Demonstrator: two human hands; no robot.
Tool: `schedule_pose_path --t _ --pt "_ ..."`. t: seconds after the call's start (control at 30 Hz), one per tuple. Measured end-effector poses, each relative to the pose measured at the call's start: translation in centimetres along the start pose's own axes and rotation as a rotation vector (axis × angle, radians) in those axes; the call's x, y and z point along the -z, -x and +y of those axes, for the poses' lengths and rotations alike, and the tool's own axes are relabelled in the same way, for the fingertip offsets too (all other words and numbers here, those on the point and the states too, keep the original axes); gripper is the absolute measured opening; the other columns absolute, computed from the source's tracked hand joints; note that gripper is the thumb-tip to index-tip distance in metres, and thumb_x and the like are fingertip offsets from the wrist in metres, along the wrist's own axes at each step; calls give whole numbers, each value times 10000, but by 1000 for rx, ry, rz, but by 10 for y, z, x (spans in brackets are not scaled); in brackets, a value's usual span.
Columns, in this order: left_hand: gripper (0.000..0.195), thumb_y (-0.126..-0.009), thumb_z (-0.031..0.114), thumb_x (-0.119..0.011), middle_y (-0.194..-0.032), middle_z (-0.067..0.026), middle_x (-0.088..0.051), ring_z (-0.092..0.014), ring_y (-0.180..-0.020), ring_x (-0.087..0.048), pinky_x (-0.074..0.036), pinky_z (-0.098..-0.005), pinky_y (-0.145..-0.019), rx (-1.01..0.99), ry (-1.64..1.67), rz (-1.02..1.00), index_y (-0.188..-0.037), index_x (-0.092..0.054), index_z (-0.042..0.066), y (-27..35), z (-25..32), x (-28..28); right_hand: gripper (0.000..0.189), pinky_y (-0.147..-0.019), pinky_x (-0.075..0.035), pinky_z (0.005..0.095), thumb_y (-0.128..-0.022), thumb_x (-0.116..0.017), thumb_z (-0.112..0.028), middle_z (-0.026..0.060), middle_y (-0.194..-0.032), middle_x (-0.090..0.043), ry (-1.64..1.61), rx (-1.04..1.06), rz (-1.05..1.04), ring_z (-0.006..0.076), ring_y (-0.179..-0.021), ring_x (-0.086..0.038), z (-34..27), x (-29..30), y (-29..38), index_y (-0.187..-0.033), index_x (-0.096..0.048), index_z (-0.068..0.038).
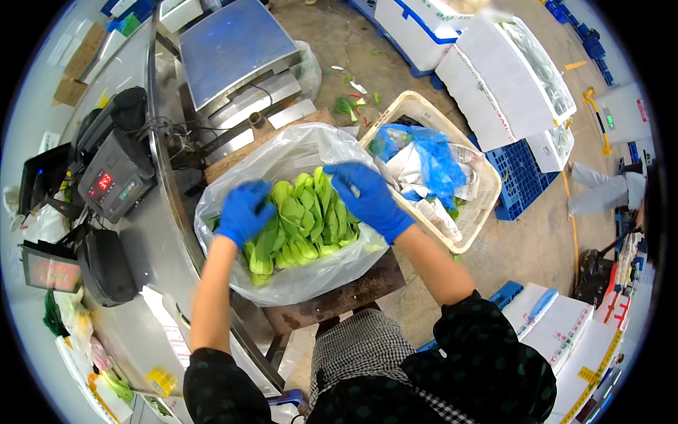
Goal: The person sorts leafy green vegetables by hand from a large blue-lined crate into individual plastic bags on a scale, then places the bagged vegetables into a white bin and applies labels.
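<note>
Heads of green bok choy (pixel 304 217) lie packed side by side in a large clear plastic bag (pixel 312 289), which stands wide at the top on a brown bench (pixel 339 307). Both my hands wear blue gloves. My left hand (pixel 246 212) is at the left side of the greens, fingers curled over their edge; whether it grips anything is unclear. My right hand (pixel 365 199) is above the right end of the bok choy, near the bag's rim, with its thumb and fingers bent; its grip is not plain.
Left, a steel table (pixel 143 259) holds a scale display (pixel 108 177), black devices and a yellow tape roll (pixel 161 381). A platform scale (pixel 235 47) stands beyond the bag. Right are a cream basket (pixel 471 233) of plastic and paper, white foam boxes (pixel 492 90) and a blue pallet (pixel 522 177).
</note>
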State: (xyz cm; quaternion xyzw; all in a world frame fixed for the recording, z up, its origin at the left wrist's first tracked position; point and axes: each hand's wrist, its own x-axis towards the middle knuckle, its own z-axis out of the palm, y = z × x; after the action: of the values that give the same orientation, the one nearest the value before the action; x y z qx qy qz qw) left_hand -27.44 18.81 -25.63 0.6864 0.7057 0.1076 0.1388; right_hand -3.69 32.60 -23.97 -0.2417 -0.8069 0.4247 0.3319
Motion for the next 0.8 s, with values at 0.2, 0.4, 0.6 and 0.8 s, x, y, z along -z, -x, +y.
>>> schedule_pose_path --t 0.2,0.4,0.6,0.8 --pt "507 -775 338 -526 -1278 -130 -412 -282 -1172 -390 -224 -544 -983 38 -208 -102 -1211 -466 86 100 66 -105 258 -733 -460 383 -816 -534 -196 151 -882 -599 -4 -47 -199 314 -825 -576 21 -81 34 -1037 -583 -72" --pt "713 -779 449 -485 -1416 -129 -246 -327 -1299 -219 -89 -522 -1063 188 -276 -273 -1365 -276 101 114 60 -148 620 -972 -308 467 -770 -546 -439 215 -1247 -440 332 -104 -456 407 -1163 -398 -3 -184 20 -1281 -402 -119" --pt "670 -791 430 -482 -1390 -149 -298 -326 -1273 -282 -175 -428 -1071 -17 -83 -322 -1343 -309 92 118 17 -133 725 -1035 -110 563 -707 -566 -508 162 -1369 -325 511 239 -537 387 -1278 -248 24 -243 34 -1328 -368 -190" --pt "554 -748 307 -529 -1263 -208 -441 -368 -1198 -371 -232 -509 -1011 89 -92 -178 -1234 -450 53 116 59 -125 754 -1037 -173 542 -637 -629 -431 160 -1374 -308 278 98 -445 360 -1277 -258 26 -230 46 -1311 -397 -186"
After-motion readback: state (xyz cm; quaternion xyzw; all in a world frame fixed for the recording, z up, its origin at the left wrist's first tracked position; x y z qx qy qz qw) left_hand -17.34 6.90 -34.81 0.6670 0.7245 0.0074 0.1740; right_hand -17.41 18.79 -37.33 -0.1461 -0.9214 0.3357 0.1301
